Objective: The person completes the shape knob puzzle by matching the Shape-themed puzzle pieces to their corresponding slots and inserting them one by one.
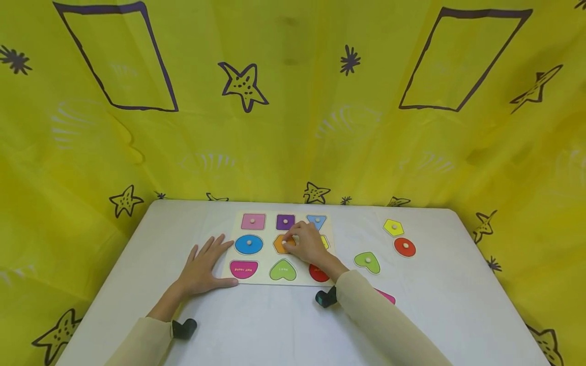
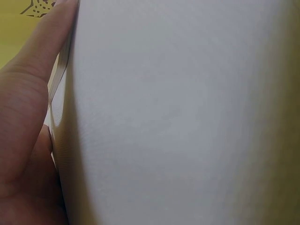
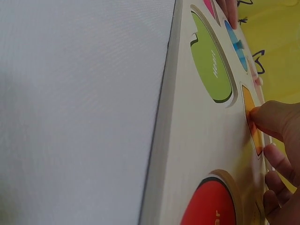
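Observation:
A wooden shape puzzle board (image 1: 267, 231) lies on the white table (image 1: 274, 325). Pink, purple, blue and orange pieces with knobs sit in it, and its green heart (image 1: 282, 271), pink half-round and red slots show printed labels. My right hand (image 1: 293, 241) reaches over the board and pinches the knob of the orange hexagon piece (image 1: 277, 246) in the middle slot. In the right wrist view the fingertips (image 3: 262, 117) touch that orange piece (image 3: 250, 105). My left hand (image 1: 204, 260) lies flat on the table, fingers spread, against the board's left edge (image 2: 58, 77).
Loose pieces lie to the right of the board: a yellow pentagon (image 1: 393, 227), a red circle (image 1: 405, 247), a green heart (image 1: 368, 262) and a pink piece (image 1: 387, 297) half hidden by my right sleeve. Yellow star-printed cloth (image 1: 293, 101) walls the table's back and sides.

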`<state>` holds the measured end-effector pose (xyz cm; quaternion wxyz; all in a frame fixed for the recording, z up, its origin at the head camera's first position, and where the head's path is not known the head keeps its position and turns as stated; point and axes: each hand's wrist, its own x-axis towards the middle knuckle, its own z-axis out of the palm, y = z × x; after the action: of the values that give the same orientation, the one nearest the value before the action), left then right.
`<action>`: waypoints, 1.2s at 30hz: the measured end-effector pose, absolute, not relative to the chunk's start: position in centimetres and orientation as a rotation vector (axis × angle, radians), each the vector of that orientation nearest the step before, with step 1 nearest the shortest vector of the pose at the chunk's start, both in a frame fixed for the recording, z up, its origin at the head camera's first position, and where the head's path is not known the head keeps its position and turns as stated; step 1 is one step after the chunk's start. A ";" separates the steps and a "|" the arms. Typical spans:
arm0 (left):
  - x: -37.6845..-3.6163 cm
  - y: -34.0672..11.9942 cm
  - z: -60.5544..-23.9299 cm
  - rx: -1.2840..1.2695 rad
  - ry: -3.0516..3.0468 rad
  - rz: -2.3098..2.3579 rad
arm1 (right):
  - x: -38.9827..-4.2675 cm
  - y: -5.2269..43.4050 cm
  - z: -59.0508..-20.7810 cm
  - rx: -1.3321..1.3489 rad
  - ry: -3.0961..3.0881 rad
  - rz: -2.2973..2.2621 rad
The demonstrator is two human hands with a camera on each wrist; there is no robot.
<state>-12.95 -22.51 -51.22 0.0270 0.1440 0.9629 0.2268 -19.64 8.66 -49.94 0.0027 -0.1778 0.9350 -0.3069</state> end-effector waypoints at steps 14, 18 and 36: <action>-13.0 -22.8 -51.9 0.456 2.967 0.718 | -20.2 9.8 -49.7 -0.718 2.812 -0.964; -13.0 -22.9 -52.1 0.463 2.980 0.722 | -20.6 10.6 -49.3 -0.751 2.737 -1.015; -12.8 -22.5 -51.6 0.487 3.004 0.745 | -21.4 17.1 -47.4 -0.685 2.825 -1.053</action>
<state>-12.78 -22.49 -51.62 0.0044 0.1553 0.9588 0.2379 -21.42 17.10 -47.38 0.0251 -0.2215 0.9134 -0.3406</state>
